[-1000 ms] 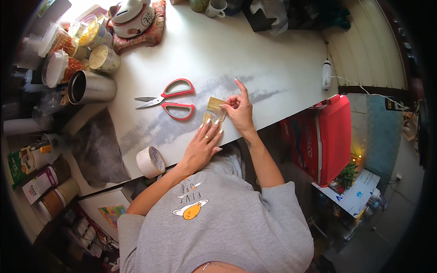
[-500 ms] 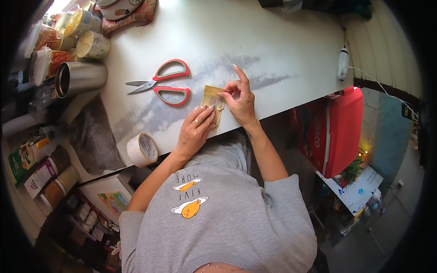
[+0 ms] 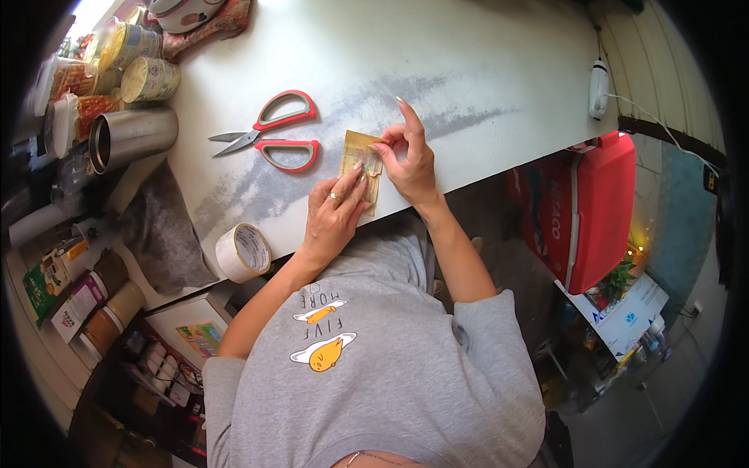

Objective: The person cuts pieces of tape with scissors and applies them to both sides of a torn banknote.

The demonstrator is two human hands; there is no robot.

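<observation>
A small tan paper packet (image 3: 355,152) lies on the white table (image 3: 468,70) near its front edge. My left hand (image 3: 334,212) presses flat on the packet's near end, a ring on one finger. My right hand (image 3: 409,156) pinches a small pale piece at the packet's right side between thumb and fingers, with the index finger raised. Red-handled scissors (image 3: 277,140) lie open just left of the packet. A roll of pale tape (image 3: 243,252) sits at the table's near edge, left of my left arm.
A steel tumbler (image 3: 129,136) lies on its side at the left, with tins and jars (image 3: 148,78) behind it. A grey cloth (image 3: 160,230) hangs over the left edge. A white computer mouse (image 3: 598,87) sits at the far right. A red case (image 3: 601,207) stands below the table.
The view has shifted slightly, so the table appears lower and larger. Both hands stay on the packet; my right fingers have moved in to pinch the small piece.
</observation>
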